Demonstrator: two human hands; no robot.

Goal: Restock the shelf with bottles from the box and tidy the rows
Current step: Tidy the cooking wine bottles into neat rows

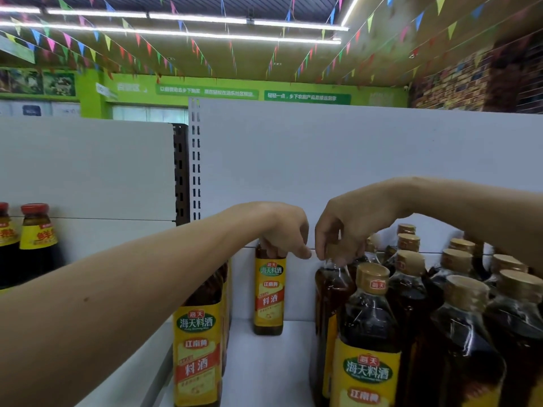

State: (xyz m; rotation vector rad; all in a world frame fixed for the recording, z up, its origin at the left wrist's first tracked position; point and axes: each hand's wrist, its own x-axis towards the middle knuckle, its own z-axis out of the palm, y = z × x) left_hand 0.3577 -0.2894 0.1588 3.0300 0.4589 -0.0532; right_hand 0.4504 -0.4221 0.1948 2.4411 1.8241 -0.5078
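Glossy amber bottles (368, 333), white shelf (264, 365).
Left hand (283, 230) grips centre bottle (269, 292); right hand (342, 227) pinches next bottle (330, 292); bunting (67, 39) overhead.

Glossy clear plastic is seen on the bottles (367, 333); matt gold caps (372, 277); smooth white shelf (264, 362).

lone bottle (269, 292) stands left of bottle cluster (426, 304).
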